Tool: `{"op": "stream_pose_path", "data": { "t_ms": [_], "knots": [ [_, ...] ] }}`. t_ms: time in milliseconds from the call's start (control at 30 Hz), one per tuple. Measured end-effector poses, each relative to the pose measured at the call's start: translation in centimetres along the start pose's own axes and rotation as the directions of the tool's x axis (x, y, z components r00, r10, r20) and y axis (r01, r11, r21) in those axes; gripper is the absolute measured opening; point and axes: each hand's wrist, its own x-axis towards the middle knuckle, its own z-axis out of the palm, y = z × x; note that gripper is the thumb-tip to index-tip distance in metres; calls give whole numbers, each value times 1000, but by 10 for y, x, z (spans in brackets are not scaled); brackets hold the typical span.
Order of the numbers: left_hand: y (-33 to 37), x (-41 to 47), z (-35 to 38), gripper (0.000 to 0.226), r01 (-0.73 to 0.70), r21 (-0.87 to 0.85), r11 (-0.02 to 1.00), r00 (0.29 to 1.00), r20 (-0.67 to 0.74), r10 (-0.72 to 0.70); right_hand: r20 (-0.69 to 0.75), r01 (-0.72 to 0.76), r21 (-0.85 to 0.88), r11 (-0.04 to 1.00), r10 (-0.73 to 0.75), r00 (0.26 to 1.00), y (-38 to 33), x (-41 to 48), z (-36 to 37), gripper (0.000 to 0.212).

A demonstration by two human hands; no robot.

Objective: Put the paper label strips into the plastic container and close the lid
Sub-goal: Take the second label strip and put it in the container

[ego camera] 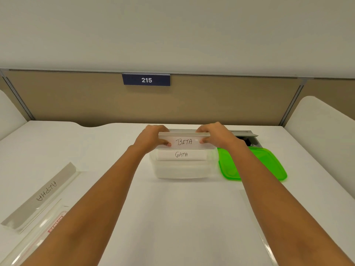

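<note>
Both hands grip one label holder marked "BETA" (185,141), one at each end: the left hand (151,138) pinches its left end, thumb on the front face and fingers curled over the top edge, and the right hand (214,136) does the same at the right end. Seen from the head camera, the holder is level, its written face toward the camera, raised just above the far rim of the clear plastic container (182,169). Whether the paper strip is partly out of the clear sleeve cannot be told.

Inside the open container a white paper strip marked "GAMA" (181,154) leans against the far wall, right below the held piece. The container stands on the white table (182,217), near the middle, and its green lid (255,164) lies flat on the table just beside it on the right, touching or nearly touching its side.

At the left, well apart from the container, a third label holder marked "ALPHA" (46,192) lies on the table at a slant, its writing upside down to the camera. Just beside it, nearer the camera, lies a clear plastic sleeve with red print (48,229). Behind the hands an open grey cable hatch (247,136) is set in the table. A blue plate reading "215" (146,80) hangs on the tan partition (76,98) at the back.
</note>
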Motion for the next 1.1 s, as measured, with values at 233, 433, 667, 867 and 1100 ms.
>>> {"op": "stream_pose_path", "data": {
  "t_ms": [233, 433, 667, 867, 1100],
  "knots": [
    [-10, 19, 24, 52, 16, 195, 981, 989, 143, -45, 129, -2, -116, 993, 17, 991, 5, 18, 19, 39],
    [-15, 26, 37, 58, -8, 325, 946, 963, 259, -81, 266, 4, -193, 981, 48, 963, 4, 28, 34, 44],
    [-16, 31, 52, 49, -52, 412, 910, 927, 359, -109, 380, 8, -257, 966, 94, 920, 7, 36, 53, 45],
    [-20, 34, 64, 35, -76, 449, 890, 910, 396, -121, 404, 8, -277, 961, 109, 908, 12, 41, 69, 36],
    [-24, 33, 71, 28, -44, 413, 910, 892, 426, -150, 410, 5, -263, 965, 107, 906, 17, 42, 77, 33]
  ]
}}
